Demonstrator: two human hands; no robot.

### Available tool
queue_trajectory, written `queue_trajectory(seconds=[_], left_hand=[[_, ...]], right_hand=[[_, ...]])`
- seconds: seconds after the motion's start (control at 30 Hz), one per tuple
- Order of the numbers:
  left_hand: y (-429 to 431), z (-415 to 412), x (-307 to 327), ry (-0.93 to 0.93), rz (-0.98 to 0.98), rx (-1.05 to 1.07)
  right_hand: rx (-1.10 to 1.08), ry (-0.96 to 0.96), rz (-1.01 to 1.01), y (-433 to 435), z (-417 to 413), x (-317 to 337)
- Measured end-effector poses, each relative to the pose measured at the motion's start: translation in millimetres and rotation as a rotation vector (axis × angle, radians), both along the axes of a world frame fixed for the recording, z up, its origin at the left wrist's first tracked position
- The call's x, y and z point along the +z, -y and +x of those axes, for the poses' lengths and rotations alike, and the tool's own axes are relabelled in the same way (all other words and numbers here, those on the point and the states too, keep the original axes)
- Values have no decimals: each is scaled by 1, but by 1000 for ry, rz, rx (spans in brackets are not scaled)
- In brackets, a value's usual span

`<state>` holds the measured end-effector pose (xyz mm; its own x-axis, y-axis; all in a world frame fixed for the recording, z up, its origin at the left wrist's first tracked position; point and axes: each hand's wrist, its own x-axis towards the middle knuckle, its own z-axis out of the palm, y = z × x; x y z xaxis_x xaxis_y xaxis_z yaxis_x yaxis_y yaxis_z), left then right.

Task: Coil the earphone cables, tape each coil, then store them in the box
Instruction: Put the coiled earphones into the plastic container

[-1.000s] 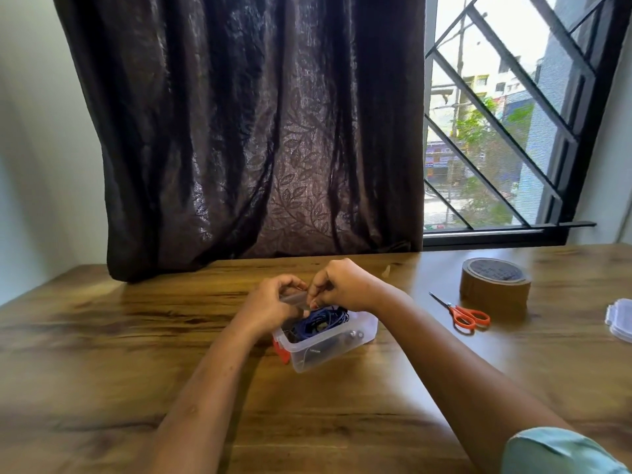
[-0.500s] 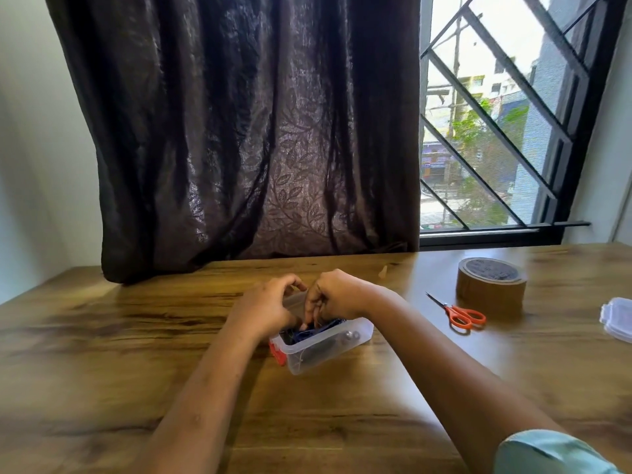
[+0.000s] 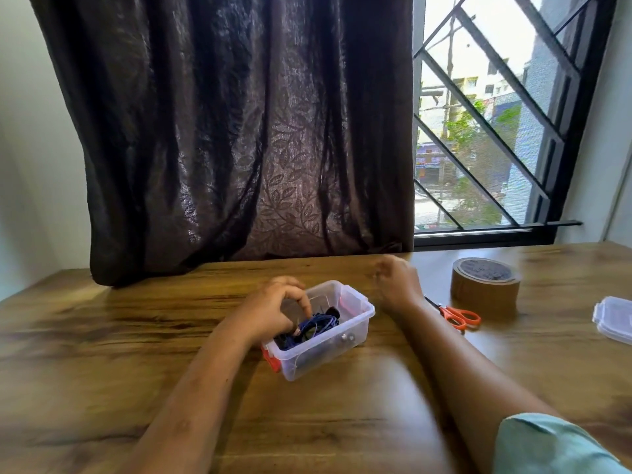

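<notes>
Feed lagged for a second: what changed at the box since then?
The right hand let go and swung right toward the tape roll. The left hand still holds the blue cable in the box. Box, scissors and lid stayed put.

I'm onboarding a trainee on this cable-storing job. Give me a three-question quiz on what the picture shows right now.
1. True or false: the clear plastic box has its lid on.
2. Which lies on the wooden table beside the brown tape roll? A orange-handled scissors; B a pen; C a phone.
3. Fill in: the ______ hand touches the coiled blue earphone cable in the box.
Key: 1 false; 2 A; 3 left hand.
</notes>
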<state>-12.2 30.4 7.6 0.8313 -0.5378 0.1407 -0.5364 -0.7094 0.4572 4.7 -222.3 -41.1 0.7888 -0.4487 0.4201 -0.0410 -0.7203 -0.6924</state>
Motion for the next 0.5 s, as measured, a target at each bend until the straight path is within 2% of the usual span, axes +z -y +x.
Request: queue_trajectory(seconds=[0.07,0.2,0.3,0.4,0.5], left_hand=[[1,0,2,-33,3,-9],[2,0,2,-109,28,-22],[0,3,-1,-116,58,-27],[0,4,-3,-85,61,-18],[1,4,-2,-64,61,-1]], right_hand=[[-66,-174,-95,10,4,-14],[-89,-371,-300,0,10,-13],[-89,-495,-363,1,18,-10],[-112,-491,-351,9,32,-10],[-128,-383,-217,15,41,-16]])
